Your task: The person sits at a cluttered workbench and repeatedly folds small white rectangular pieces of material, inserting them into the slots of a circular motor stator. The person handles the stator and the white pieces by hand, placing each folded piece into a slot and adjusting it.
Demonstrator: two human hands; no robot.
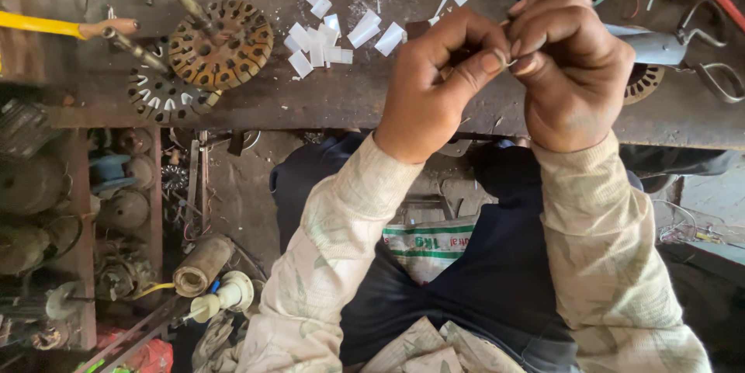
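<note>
Two hands meet above the far edge of the bench (326, 101), and between them I see a small pale strip (508, 65), mostly hidden. My left hand (438, 82) has thumb and forefinger clenched on it from the left; my right hand (570, 62) has its fingers curled tight and pinches it from the other side, thumb tips nearly touching. Both hands are grasping the same piece, held in the air just above the bench, not resting on it.

To do this well, I judge the pinch should stay right at the tips, with the pressure even on both sides, so the thin piece bends or creases where I want it and does not slip or crumple. Keeping the wrists close together should help.

So little of the strip shows that I cannot tell its long axis for sure; the visible sliver seems to run left to right between the thumbs, roughly level.

Near my left hand lies a heap of white paper pieces (330, 35); well apart to the left sits a slotted metal rotor core (221, 43). Scissors (683, 47) lie just behind my right hand.
</note>
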